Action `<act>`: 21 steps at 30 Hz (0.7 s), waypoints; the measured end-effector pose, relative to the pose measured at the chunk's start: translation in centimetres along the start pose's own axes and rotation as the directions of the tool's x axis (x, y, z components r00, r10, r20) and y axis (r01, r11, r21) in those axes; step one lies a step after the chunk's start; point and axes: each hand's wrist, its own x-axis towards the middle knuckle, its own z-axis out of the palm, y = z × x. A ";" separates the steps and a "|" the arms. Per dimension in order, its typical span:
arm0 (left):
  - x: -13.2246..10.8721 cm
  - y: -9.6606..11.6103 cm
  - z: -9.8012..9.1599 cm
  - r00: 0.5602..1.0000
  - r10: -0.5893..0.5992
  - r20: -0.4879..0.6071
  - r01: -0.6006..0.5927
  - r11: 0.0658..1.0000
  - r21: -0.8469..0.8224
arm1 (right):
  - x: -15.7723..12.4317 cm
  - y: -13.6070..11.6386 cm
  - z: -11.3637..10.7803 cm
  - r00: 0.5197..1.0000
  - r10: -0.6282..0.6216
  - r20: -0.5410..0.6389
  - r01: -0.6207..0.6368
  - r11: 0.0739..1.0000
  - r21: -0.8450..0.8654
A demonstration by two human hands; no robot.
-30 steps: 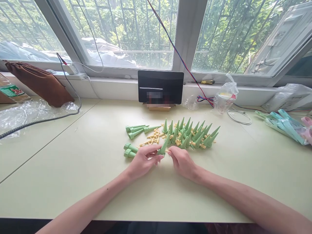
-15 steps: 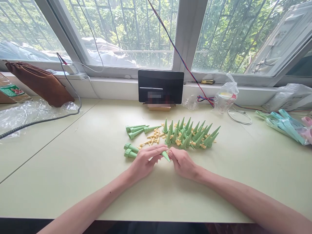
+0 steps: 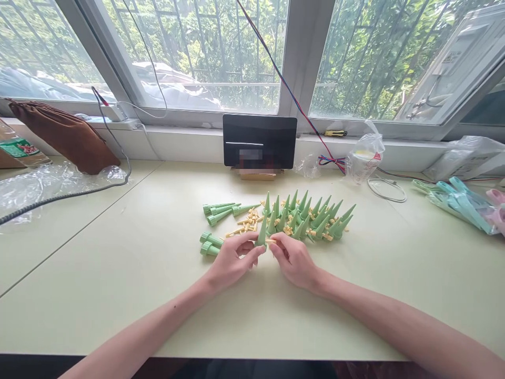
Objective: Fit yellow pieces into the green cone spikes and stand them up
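Note:
My left hand (image 3: 235,257) is closed on a green plastic spike (image 3: 262,233), which points upward between thumb and fingers. My right hand (image 3: 294,258) pinches a small yellow valve piece (image 3: 270,241) against the spike's side; whether it sits inside the spike I cannot tell. Behind the hands lies a heap of loose yellow valve pieces (image 3: 247,223). To the right of it stand several green spikes (image 3: 303,213) in rows with yellow pieces at their bases. More green spikes (image 3: 221,213) lie on their sides at the left, two of them (image 3: 209,245) beside my left hand.
A tablet (image 3: 260,142) stands on a holder at the back. Along the sill are a yellow cutter (image 3: 335,133) and a bagged cup (image 3: 365,158). Bagged pastel tools (image 3: 461,202) lie at the right, a brown pouch (image 3: 65,137) and a dark cable (image 3: 71,195) at the left.
The green spike in my left hand has turned from pointing down toward me to pointing up. The yellow piece in my right hand now shows at its side.

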 end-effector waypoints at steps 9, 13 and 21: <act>0.3 1.1 -0.4 0.990 -0.133 0.039 0.139 0.966 -0.217 | -0.3 0.7 0.4 0.988 -0.135 -0.074 0.129 0.989 -0.076; 0.3 1.2 -0.4 0.990 -0.135 0.038 0.140 0.966 -0.220 | -0.4 0.8 0.4 0.973 -0.206 -0.103 0.193 0.973 -0.125; 0.1 1.0 -0.3 0.987 -0.142 0.071 0.155 0.958 -0.243 | -0.4 0.5 0.2 0.940 -0.333 -0.079 0.318 0.934 -0.161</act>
